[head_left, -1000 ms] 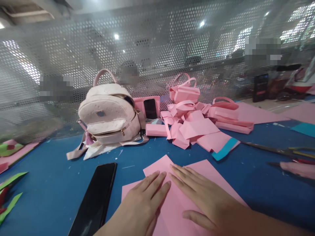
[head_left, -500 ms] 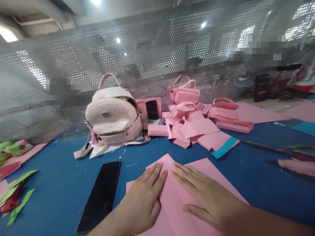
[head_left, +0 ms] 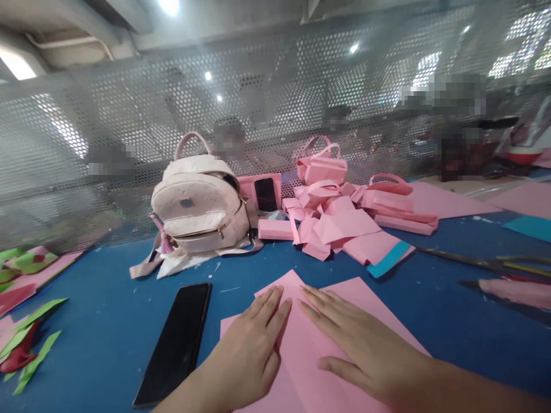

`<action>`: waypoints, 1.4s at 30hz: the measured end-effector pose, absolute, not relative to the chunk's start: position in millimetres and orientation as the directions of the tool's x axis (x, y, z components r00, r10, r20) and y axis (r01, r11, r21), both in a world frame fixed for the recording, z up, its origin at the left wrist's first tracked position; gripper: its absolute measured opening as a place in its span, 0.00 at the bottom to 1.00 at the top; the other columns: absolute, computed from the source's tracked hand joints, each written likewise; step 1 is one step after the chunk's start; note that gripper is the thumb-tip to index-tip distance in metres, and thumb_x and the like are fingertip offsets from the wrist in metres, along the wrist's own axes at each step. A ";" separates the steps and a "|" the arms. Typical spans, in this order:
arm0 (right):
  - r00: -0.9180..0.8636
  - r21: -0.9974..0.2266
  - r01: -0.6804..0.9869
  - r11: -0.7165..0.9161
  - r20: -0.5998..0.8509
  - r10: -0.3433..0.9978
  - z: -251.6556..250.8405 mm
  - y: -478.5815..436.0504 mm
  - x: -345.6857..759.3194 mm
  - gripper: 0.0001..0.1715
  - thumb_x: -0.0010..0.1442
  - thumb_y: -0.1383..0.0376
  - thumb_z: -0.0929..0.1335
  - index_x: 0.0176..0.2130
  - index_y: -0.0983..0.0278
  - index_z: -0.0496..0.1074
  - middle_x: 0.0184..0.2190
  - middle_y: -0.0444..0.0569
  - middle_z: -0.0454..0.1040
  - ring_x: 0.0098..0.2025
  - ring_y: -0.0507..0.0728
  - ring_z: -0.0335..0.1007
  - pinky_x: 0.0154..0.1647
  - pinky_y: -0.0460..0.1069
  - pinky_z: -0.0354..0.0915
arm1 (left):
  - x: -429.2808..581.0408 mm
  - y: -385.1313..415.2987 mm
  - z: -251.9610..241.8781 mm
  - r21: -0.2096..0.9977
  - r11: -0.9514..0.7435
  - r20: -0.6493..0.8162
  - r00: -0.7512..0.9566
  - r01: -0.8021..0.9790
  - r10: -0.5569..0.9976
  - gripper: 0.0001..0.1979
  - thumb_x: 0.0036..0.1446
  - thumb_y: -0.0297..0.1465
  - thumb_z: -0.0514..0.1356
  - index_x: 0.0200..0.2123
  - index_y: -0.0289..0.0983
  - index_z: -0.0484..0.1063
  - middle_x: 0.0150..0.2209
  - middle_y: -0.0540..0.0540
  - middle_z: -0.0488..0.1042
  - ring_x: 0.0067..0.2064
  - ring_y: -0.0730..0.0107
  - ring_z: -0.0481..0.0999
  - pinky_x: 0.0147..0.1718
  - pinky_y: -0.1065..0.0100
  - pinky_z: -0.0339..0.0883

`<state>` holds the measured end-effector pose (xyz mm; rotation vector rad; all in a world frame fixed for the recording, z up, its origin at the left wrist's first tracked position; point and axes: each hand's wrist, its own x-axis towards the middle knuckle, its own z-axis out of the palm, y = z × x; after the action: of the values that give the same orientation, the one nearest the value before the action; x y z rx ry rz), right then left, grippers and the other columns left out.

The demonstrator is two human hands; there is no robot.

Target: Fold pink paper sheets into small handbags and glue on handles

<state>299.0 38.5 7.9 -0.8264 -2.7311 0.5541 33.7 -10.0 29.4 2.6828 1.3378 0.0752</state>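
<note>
Pink paper [head_left: 297, 367] lies on the blue table in front of me, folded or layered so that several corners and edges show. My left hand [head_left: 253, 338] presses flat on its left part, fingers stretched out and pointing away from me. Opposite it, my right hand [head_left: 357, 338] lies flat on the right part, its thumb held apart from the fingers. Between the two hands a narrow strip of the paper runs up to a pointed corner. The near end of the paper is cut off by the bottom of the view.
Left of my left hand lies a black phone [head_left: 174, 344]. A cream backpack [head_left: 198, 201] and a heap of pink paper pieces [head_left: 344, 221] stand before the perforated metal screen [head_left: 267, 109]. Scissors [head_left: 486, 261] lie at right, red-handled ones [head_left: 19, 355] among green strips at left.
Both hands stay flat on the pink paper in nearly the same place. The view has shifted very slightly; nothing else visibly moves.
</note>
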 end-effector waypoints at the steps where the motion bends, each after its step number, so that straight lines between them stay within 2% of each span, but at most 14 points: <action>1: -0.813 -0.414 0.486 0.770 0.110 0.572 9.0 38.4 298.5 0.43 0.71 0.49 0.64 0.74 0.59 0.45 0.75 0.54 0.42 0.75 0.67 0.44 0.73 0.64 0.48 | 33.2 -10.3 28.9 0.146 -0.599 -0.013 0.607 0.787 0.794 0.45 0.50 0.18 0.53 0.72 0.30 0.48 0.74 0.28 0.43 0.74 0.44 0.42 0.68 0.40 0.51; 5: -0.814 -0.387 0.503 0.773 0.088 0.573 15.0 36.2 295.3 0.40 0.72 0.50 0.62 0.73 0.62 0.48 0.75 0.55 0.43 0.75 0.67 0.43 0.74 0.64 0.48 | 33.7 -13.0 26.8 0.133 -0.638 0.008 0.643 0.758 0.766 0.45 0.52 0.16 0.52 0.73 0.35 0.47 0.74 0.30 0.44 0.74 0.47 0.44 0.67 0.42 0.54; 10: -0.809 -0.409 0.489 0.770 0.116 0.576 15.5 34.2 295.3 0.33 0.74 0.62 0.56 0.73 0.66 0.49 0.75 0.54 0.44 0.75 0.62 0.42 0.74 0.63 0.46 | 36.2 -15.0 26.4 0.144 -0.748 0.039 0.752 0.648 0.658 0.43 0.52 0.16 0.51 0.72 0.31 0.47 0.74 0.34 0.48 0.74 0.54 0.45 0.69 0.49 0.54; 13: -0.788 -0.489 0.477 0.730 0.129 0.602 11.2 37.6 300.5 0.32 0.73 0.67 0.54 0.73 0.65 0.52 0.75 0.51 0.47 0.75 0.60 0.44 0.74 0.61 0.48 | 36.1 -13.7 29.9 0.138 -0.769 0.014 0.775 0.624 0.631 0.41 0.53 0.17 0.51 0.72 0.32 0.49 0.74 0.34 0.47 0.74 0.52 0.45 0.68 0.47 0.54; 16: -0.757 -0.547 0.467 0.695 0.159 0.634 5.1 45.3 307.1 0.33 0.71 0.69 0.53 0.72 0.60 0.55 0.73 0.47 0.54 0.74 0.57 0.49 0.73 0.60 0.51 | 35.0 -11.8 33.3 0.153 -0.777 -0.016 0.788 0.611 0.616 0.45 0.48 0.17 0.53 0.72 0.31 0.50 0.74 0.32 0.44 0.74 0.48 0.45 0.68 0.44 0.53; 18: -0.747 -0.549 0.471 0.690 0.168 0.643 0.9 51.0 310.4 0.32 0.72 0.68 0.53 0.72 0.60 0.56 0.73 0.48 0.55 0.73 0.59 0.50 0.73 0.61 0.52 | 34.3 -10.8 33.9 0.163 -0.781 -0.013 0.793 0.603 0.610 0.47 0.46 0.17 0.54 0.72 0.32 0.50 0.74 0.31 0.44 0.74 0.46 0.44 0.67 0.44 0.53; 20: -0.757 -0.527 0.481 0.700 0.152 0.635 -3.0 55.4 312.1 0.32 0.72 0.67 0.54 0.72 0.60 0.56 0.73 0.49 0.53 0.74 0.61 0.49 0.72 0.64 0.52 | 33.5 -10.1 32.6 0.172 -0.787 -0.001 0.800 0.592 0.601 0.44 0.49 0.18 0.55 0.71 0.36 0.52 0.74 0.31 0.44 0.73 0.44 0.45 0.67 0.43 0.54; 22: -0.780 -0.504 0.473 0.723 0.142 0.609 -6.9 57.9 312.6 0.33 0.71 0.68 0.54 0.72 0.59 0.55 0.74 0.49 0.50 0.74 0.62 0.48 0.72 0.65 0.51 | 32.4 -9.2 29.5 0.182 -0.801 0.008 0.814 0.571 0.581 0.40 0.57 0.21 0.58 0.71 0.41 0.53 0.75 0.33 0.39 0.73 0.41 0.46 0.66 0.42 0.55; 25: -0.789 -0.493 0.443 0.749 0.182 0.586 -13.0 58.3 312.8 0.35 0.70 0.69 0.54 0.73 0.57 0.52 0.74 0.47 0.48 0.74 0.62 0.47 0.73 0.64 0.50 | 29.6 -7.4 21.7 0.175 -0.832 0.036 0.842 0.526 0.539 0.35 0.66 0.33 0.60 0.72 0.47 0.51 0.75 0.37 0.26 0.73 0.36 0.46 0.66 0.40 0.55; 28: -0.778 -0.490 0.450 0.747 0.196 0.597 -17.7 56.8 313.0 0.36 0.71 0.70 0.54 0.74 0.54 0.49 0.75 0.45 0.47 0.74 0.61 0.47 0.73 0.63 0.49 | 26.9 -5.8 13.2 0.136 -0.851 0.072 0.852 0.507 0.519 0.33 0.70 0.41 0.55 0.73 0.50 0.47 0.74 0.39 0.16 0.73 0.34 0.45 0.66 0.39 0.54; 31: -0.771 -0.482 0.446 0.754 0.222 0.597 -19.5 55.2 312.9 0.36 0.72 0.70 0.54 0.74 0.54 0.47 0.75 0.44 0.47 0.74 0.59 0.46 0.74 0.61 0.49 | 25.8 -5.4 8.1 0.111 -0.856 0.090 0.853 0.504 0.514 0.31 0.72 0.44 0.51 0.74 0.50 0.45 0.73 0.38 0.14 0.73 0.34 0.44 0.66 0.40 0.54; 37: -0.779 -0.442 0.468 0.765 0.203 0.593 -20.8 54.1 311.5 0.35 0.73 0.70 0.54 0.75 0.54 0.43 0.75 0.44 0.46 0.75 0.58 0.44 0.74 0.61 0.48 | 26.0 -6.2 6.9 0.093 -0.861 0.106 0.855 0.501 0.508 0.30 0.73 0.44 0.48 0.74 0.49 0.46 0.74 0.35 0.20 0.73 0.36 0.45 0.66 0.41 0.55; 42: -0.801 -0.365 0.473 0.802 0.203 0.564 -21.6 51.2 309.7 0.38 0.72 0.71 0.56 0.75 0.56 0.40 0.75 0.46 0.44 0.75 0.59 0.43 0.73 0.63 0.50 | 26.5 -3.3 9.4 0.055 -0.867 0.096 0.862 0.495 0.498 0.30 0.73 0.45 0.48 0.73 0.48 0.48 0.76 0.39 0.38 0.74 0.38 0.43 0.65 0.40 0.57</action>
<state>309.7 51.2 -21.6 -0.7934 -2.6881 0.4294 26.5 -3.3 9.4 3.0035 0.8020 0.1675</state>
